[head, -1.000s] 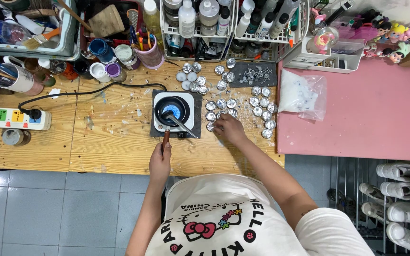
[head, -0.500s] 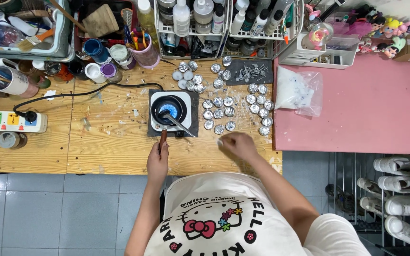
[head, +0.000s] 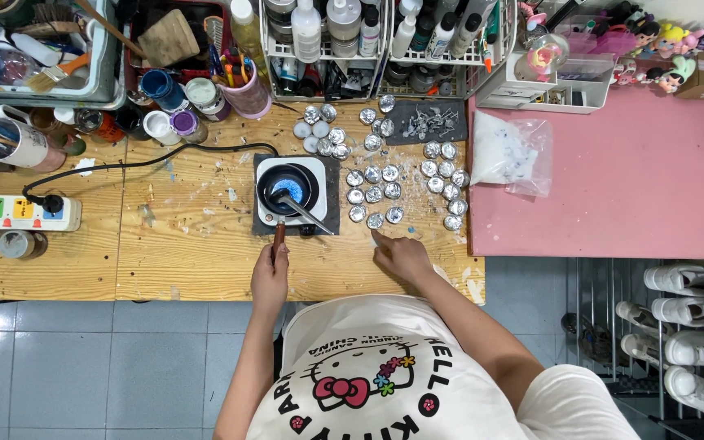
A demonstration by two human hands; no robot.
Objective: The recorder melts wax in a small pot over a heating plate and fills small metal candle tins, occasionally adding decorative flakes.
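A small dark pot [head: 288,187] with blue liquid stands on a white hot plate [head: 317,189] on a wooden table [head: 189,244]. My left hand [head: 270,279] grips the pot's brown handle [head: 279,236]. A metal tool [head: 307,212] leans in the pot. My right hand [head: 402,254] rests on the table just below several small silver foil cups [head: 375,195], index finger stretched toward the nearest one, nothing in it.
A power strip [head: 11,212] with a black cord lies at the left. Jars, brushes and bottle racks [head: 368,41] line the back. A plastic bag of white flakes [head: 508,155] lies on a pink table [head: 637,187]. Shoes stand on a rack at lower right.
My right hand has drawn back from the foil cups toward the table's front edge. The left hand stays on the pot handle.
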